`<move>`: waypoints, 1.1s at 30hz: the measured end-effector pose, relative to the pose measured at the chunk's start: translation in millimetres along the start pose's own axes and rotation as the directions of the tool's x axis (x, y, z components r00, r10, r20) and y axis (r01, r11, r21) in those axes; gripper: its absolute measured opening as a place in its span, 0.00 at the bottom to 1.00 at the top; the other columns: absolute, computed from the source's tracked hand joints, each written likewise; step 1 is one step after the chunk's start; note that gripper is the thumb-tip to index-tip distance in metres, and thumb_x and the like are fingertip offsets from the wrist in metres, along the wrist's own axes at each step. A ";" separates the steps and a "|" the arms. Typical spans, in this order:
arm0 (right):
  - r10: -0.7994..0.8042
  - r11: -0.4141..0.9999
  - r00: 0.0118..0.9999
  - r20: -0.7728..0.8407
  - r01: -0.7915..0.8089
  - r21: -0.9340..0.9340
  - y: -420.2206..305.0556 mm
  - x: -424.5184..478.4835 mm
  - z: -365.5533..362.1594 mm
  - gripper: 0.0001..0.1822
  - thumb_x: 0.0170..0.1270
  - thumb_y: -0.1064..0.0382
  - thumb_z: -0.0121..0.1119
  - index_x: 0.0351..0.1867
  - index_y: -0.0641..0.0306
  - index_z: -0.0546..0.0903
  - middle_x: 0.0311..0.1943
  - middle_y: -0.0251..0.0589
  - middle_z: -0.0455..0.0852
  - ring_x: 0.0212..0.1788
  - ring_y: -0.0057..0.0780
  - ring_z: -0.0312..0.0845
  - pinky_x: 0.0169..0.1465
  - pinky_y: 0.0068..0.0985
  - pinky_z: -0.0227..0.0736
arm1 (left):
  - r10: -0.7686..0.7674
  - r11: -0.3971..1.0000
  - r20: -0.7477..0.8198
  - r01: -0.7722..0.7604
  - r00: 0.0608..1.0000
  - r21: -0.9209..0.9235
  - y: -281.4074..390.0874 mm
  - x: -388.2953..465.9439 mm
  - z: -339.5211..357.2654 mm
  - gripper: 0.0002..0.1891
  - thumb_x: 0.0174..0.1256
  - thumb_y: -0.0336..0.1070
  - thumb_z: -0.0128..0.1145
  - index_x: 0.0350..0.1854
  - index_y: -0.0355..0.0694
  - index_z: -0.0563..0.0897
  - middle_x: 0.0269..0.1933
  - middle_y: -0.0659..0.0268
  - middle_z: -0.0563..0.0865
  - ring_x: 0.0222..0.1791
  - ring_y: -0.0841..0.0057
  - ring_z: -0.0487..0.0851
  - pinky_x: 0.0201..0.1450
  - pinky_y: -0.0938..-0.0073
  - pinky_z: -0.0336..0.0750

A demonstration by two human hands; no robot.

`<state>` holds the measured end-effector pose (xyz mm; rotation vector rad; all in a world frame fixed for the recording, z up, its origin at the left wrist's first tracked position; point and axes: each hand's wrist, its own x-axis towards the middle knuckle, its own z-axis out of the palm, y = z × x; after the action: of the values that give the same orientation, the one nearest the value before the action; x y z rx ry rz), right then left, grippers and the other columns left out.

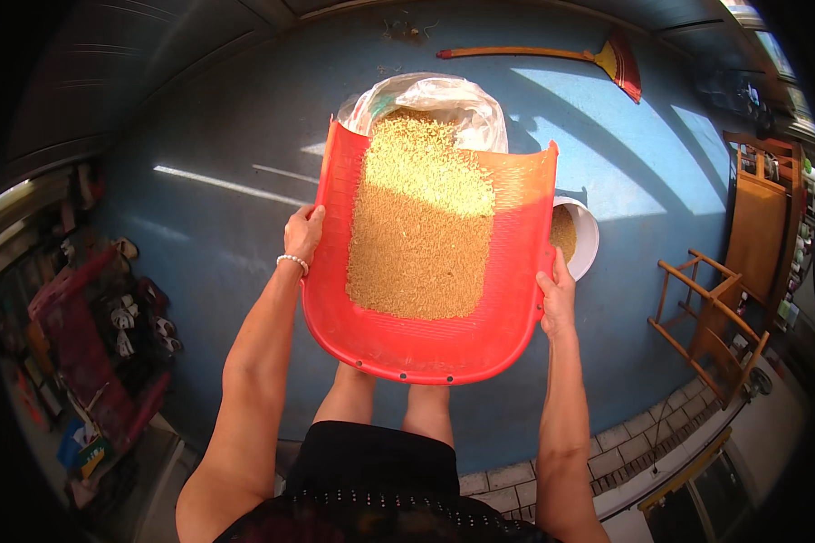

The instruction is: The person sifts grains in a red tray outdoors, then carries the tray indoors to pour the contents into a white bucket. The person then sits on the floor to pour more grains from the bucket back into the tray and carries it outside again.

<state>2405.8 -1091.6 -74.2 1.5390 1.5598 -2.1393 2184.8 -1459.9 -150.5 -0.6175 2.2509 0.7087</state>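
Note:
A red plastic winnowing scoop [407, 353] spans the space between my hands, its straight open edge facing away from me. My left hand [303, 234] grips its left side wall, and my right hand [557, 292] grips the right one. Husked-looking grain [414, 265] covers the middle of the scoop and reaches its far edge, where it is brightly sunlit. Beyond that edge stands a clear plastic bag [458, 102] with its mouth spread; the scoop hides its lower part. Whether grain is falling into the bag, I cannot tell.
A white bucket [587, 244] partly filled with grain stands right of the scoop. A broom [530, 51] lies on the blue floor [217, 231] at the far side. Wooden chair [713, 292] and cabinet [757, 231] are on the right, shoes [125, 319] by a dark red rack [75, 326] on the left.

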 end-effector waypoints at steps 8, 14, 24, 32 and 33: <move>0.042 0.997 0.999 -0.025 -0.044 -0.070 -2.5 2.7 8.7 0.35 0.63 0.80 0.45 0.72 0.71 0.50 0.65 0.48 0.68 0.59 0.27 0.71 0.60 0.23 0.67 | -0.027 0.997 0.042 0.030 0.999 -0.073 -7.5 7.2 3.1 0.23 0.65 0.49 0.54 0.53 0.35 0.80 0.45 0.52 0.86 0.47 0.64 0.84 0.50 0.68 0.75; 0.014 0.998 1.000 -0.011 -0.015 -0.059 9.5 12.7 4.8 0.36 0.63 0.79 0.46 0.73 0.70 0.50 0.66 0.48 0.66 0.62 0.27 0.68 0.61 0.23 0.65 | -0.012 0.990 0.018 0.014 1.000 -0.140 -28.9 20.3 11.4 0.23 0.65 0.49 0.55 0.53 0.34 0.81 0.43 0.54 0.87 0.44 0.67 0.84 0.47 0.68 0.75; -0.123 0.962 0.991 -0.058 0.105 -0.253 67.3 23.2 -15.2 0.38 0.60 0.76 0.51 0.72 0.68 0.53 0.70 0.47 0.61 0.69 0.29 0.57 0.69 0.25 0.54 | 0.047 0.982 -0.111 -0.066 0.993 -0.177 -48.6 7.7 40.0 0.22 0.58 0.45 0.63 0.51 0.36 0.81 0.37 0.63 0.85 0.36 0.76 0.80 0.41 0.72 0.75; -0.058 0.978 0.985 -0.161 0.024 -0.206 114.7 23.7 -42.0 0.24 0.60 0.74 0.54 0.60 0.69 0.70 0.52 0.40 0.77 0.52 0.26 0.73 0.57 0.26 0.67 | 0.149 0.933 -0.191 -0.202 0.970 -0.299 -77.6 3.1 73.0 0.20 0.54 0.42 0.68 0.46 0.36 0.82 0.30 0.71 0.82 0.29 0.82 0.74 0.36 0.76 0.73; -0.056 0.975 0.983 -0.173 0.017 -0.223 118.3 24.5 -47.3 0.21 0.60 0.74 0.54 0.56 0.69 0.72 0.49 0.38 0.78 0.48 0.25 0.74 0.55 0.26 0.69 | 0.146 0.922 -0.198 -0.206 0.969 -0.329 -79.4 1.4 78.3 0.19 0.55 0.41 0.67 0.45 0.35 0.82 0.30 0.72 0.82 0.29 0.83 0.74 0.35 0.77 0.73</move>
<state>2492.0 -1101.6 -170.7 1.6751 1.8236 -1.8122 2268.0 -1469.0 -224.1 -0.6665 2.3787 1.2042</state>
